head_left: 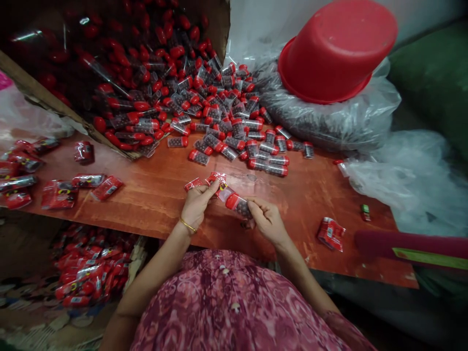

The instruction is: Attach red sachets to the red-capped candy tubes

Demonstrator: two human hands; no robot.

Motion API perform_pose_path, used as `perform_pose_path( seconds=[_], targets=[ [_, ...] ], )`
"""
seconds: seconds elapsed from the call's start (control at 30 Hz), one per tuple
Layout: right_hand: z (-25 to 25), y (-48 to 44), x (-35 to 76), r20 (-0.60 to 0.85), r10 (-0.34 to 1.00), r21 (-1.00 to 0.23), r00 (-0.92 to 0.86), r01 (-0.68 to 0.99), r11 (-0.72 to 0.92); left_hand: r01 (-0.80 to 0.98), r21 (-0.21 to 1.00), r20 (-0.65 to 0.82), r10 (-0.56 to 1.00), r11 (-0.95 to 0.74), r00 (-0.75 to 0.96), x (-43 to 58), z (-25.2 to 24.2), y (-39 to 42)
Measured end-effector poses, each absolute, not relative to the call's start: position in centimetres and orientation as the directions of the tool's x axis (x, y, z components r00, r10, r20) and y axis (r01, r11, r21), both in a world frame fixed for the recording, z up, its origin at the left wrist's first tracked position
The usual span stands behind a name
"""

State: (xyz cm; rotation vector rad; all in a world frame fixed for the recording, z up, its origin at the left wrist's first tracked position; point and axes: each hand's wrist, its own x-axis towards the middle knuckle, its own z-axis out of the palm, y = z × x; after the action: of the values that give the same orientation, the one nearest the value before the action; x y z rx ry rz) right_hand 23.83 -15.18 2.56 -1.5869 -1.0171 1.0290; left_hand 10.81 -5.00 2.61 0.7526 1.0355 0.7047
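Near the table's front edge, my left hand (196, 205) pinches a red printed wrapper (218, 179) with a clear part. My right hand (266, 218) is closed on a clear tube (239, 204) of dark beads, its red cap pointing left at the wrapper's clear part. Whether the cap is inside the wrapper cannot be made out. Another small red wrapper (193, 184) lies beside my left fingers. Just beyond my hands spreads a heap of similar red-capped tubes (234, 126).
A tipped cardboard box (44, 100) spills tubes at the back left. Wrapped tubes (58, 194) lie left, more in a container below. A red tub (336, 53) stands on a plastic bag (329, 122). A red packet (331, 234) and maroon roll (409, 248) are right.
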Motion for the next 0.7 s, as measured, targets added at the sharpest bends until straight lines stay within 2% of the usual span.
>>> perform_pose_path(
  seconds=[0.23, 0.43, 0.6, 0.7],
  targets=[
    [2.0, -15.0, 23.7, -0.220, 0.929, -0.964, 0.297, 0.079, -0.254, -0.110, 0.903, -0.355, 0.866, 0.415, 0.352, 10.5, 1.2, -5.1],
    [1.3, -14.8, 23.3, -0.150, 0.930, -0.967, 0.336, 0.148, -0.210, -0.057, 0.948, -0.281, 0.906, 0.313, 0.316, 10.3, 0.7, -5.0],
    [0.9, -14.5, 22.7, -0.101, 0.947, -0.981, 0.305, 0.129, -0.146, -0.212, 0.873, -0.337, 0.857, 0.440, 0.390, 10.9, 1.2, -5.4],
    [-0.1, -14.3, 22.0, -0.052, 0.927, -0.983, 0.371, 0.143, -0.113, -0.299, 0.798, -0.384, 0.824, 0.523, 0.416, 11.4, 1.3, -5.9]
  ],
)
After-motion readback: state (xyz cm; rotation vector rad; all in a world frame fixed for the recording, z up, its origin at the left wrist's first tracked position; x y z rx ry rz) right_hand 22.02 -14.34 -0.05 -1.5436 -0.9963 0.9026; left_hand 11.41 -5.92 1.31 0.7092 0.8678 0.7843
